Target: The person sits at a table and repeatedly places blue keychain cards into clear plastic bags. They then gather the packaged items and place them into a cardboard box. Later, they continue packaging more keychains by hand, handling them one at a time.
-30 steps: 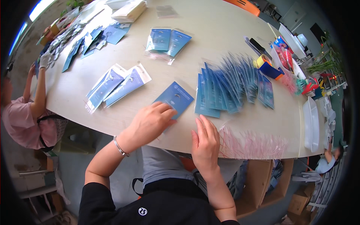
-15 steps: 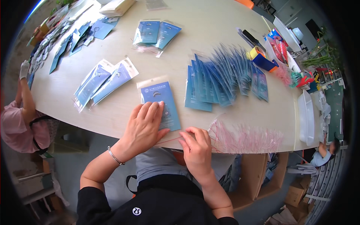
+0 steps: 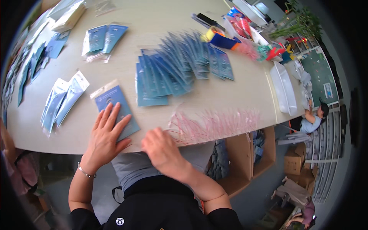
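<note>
My left hand (image 3: 105, 134) lies with its fingers spread on a blue card in a clear bag (image 3: 113, 100), pressing it to the table near the front edge. My right hand (image 3: 163, 151) is to the right of it, just over the table edge. Its fingers are curled together and blurred, and what they hold, if anything, does not show. Just beyond and to the right of it lies a row of clear strips with red lines (image 3: 214, 124). Farther back, many bagged blue cards (image 3: 168, 71) are fanned out overlapping.
Two bagged cards (image 3: 65, 101) lie at the left, and another pair (image 3: 103, 38) farther back. A white tray (image 3: 283, 88) stands at the right edge, below a tape dispenser (image 3: 222, 40). Cardboard boxes (image 3: 237, 165) stand under the table. Another person (image 3: 316, 119) is at far right.
The whole view has swung right, so the table's things sit farther left. My left hand's fingers have spread on the bagged card. My right hand's fingers have curled in, and the hand is moving.
</note>
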The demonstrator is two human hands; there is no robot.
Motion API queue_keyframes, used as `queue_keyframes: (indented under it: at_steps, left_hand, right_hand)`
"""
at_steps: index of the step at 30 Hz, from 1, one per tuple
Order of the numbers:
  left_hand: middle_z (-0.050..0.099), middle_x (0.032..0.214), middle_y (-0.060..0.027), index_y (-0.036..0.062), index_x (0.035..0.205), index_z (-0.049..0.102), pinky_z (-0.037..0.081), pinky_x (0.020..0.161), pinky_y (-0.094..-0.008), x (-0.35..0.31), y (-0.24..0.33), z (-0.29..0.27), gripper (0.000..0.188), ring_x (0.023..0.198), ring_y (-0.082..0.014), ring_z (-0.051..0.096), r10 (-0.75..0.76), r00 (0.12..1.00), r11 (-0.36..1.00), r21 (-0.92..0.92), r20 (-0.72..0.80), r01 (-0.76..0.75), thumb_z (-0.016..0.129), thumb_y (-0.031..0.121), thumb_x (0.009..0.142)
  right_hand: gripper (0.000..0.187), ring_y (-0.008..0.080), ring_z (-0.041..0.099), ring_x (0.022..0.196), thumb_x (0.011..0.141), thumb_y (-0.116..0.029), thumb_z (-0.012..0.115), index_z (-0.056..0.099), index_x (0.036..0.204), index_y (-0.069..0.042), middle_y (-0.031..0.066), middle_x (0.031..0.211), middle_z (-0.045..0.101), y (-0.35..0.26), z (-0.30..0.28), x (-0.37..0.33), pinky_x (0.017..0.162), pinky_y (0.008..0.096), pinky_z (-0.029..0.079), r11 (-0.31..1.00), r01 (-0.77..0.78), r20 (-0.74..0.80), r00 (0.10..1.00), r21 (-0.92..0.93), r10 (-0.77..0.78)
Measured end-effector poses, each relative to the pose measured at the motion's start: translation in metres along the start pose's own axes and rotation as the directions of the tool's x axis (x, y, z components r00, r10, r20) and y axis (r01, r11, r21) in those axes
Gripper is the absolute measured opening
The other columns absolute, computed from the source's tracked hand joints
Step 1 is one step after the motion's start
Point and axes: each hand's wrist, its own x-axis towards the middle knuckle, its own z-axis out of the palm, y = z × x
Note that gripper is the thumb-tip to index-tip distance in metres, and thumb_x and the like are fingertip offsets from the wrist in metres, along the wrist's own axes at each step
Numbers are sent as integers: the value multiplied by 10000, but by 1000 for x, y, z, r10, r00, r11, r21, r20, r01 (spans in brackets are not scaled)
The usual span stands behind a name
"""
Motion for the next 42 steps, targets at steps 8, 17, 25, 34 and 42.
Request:
queue_keyframes:
  at_steps: [8,17,25,34,42]
  left_hand:
    - [284,1545,-200,95,1384,489,181,1173,-474,-6,-1,3,628,1440,-385,230,-42,999,999,32,-11,43,675,253,806]
    - [274,1550,-198,85,1387,477,178,1175,-478,1,5,2,640,1440,-391,222,-17,1000,1000,11,-6,17,668,222,792]
    - [292,1537,-206,124,1398,472,199,1168,-475,-8,1,-3,634,1434,-381,247,26,999,999,22,24,-27,683,308,829]
    - [301,1535,-182,150,1420,447,221,1165,-481,-14,-10,-11,688,1436,-366,249,187,976,982,-35,116,-184,665,455,843]
    - [389,1499,-115,102,1097,564,267,1151,-485,-42,-28,-18,487,1419,-321,303,219,971,956,-217,93,-195,790,316,723]
  right_hand:
    - [118,163,528,784,927,-103,623,571,840,-41,44,848,536,46,-109,-77,742,293,443,743,-379,-300,741,552,601]
    - [131,321,577,897,883,-147,637,689,920,-32,133,931,639,250,-168,-216,793,420,467,215,-950,-725,312,-227,614]
    - [207,310,549,1051,871,-107,605,695,1054,-72,87,1064,625,173,-161,-158,832,485,456,124,-916,-806,394,-381,441]
    - [489,292,477,1282,723,-8,723,627,1197,-83,104,1345,547,11,-14,-5,1041,453,363,990,139,-47,989,34,-137]
    - [377,244,527,1243,720,-87,766,670,1085,-85,17,1238,647,13,11,-9,995,446,378,991,113,-59,992,78,-108]
